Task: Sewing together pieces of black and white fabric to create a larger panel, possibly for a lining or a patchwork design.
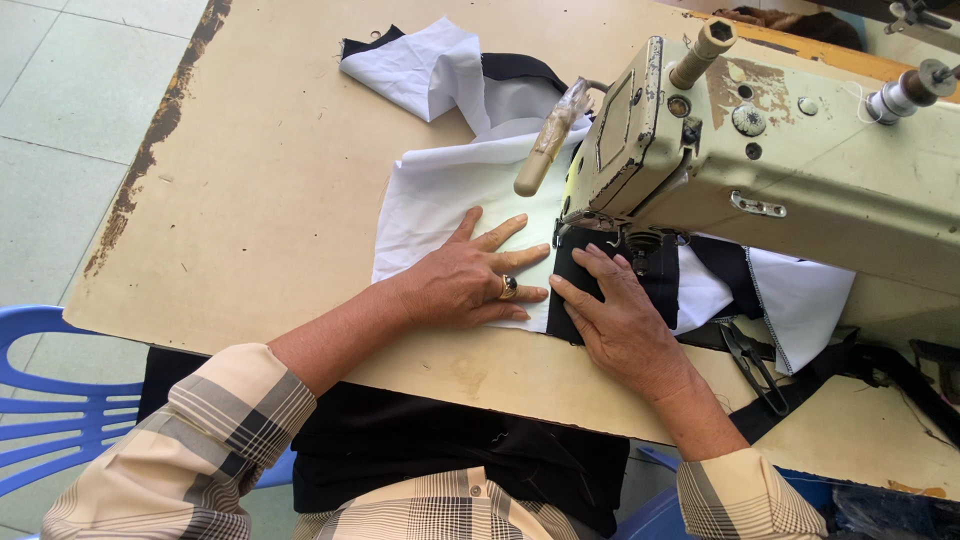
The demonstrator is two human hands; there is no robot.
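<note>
Where the frame's bottom edge cuts in, checked beige sleeves (pixel 200 450) and dark cloth across the lap (pixel 440 450) show, with a blue plastic chair (pixel 60 400) at lower left. Above that, the worn tan wooden table (pixel 270 200) fills the middle. Left hand (pixel 470 280), centre frame, lies flat and palm down on a white fabric panel (pixel 440 195), fingers spread, gripping nothing, just pressing; a gold ring with a dark stone (pixel 508 287) sits on one finger. Right hand (pixel 625 325), just right of it, is also flat and unclenched, fingertips pressing a black fabric piece (pixel 570 285) that touches the white panel's edge. Fingertips of the two hands are just beside each other. The black piece runs under the foot area of the cream-coloured old metal sewing machine (pixel 800 170), which takes up the upper right of the frame. To the right of the right hand, black-handled scissors (pixel 750 360) lie on the table near more white and black fabric (pixel 800 295). A black strap (pixel 850 370) trails toward lower right. Further up, at top centre, a bunched white and black cloth (pixel 440 70) lies beyond the machine's end lever (pixel 545 145). A thread spool (pixel 905 95) stands on the machine at upper right. Pale floor tiles (pixel 60 120) at far left.
</note>
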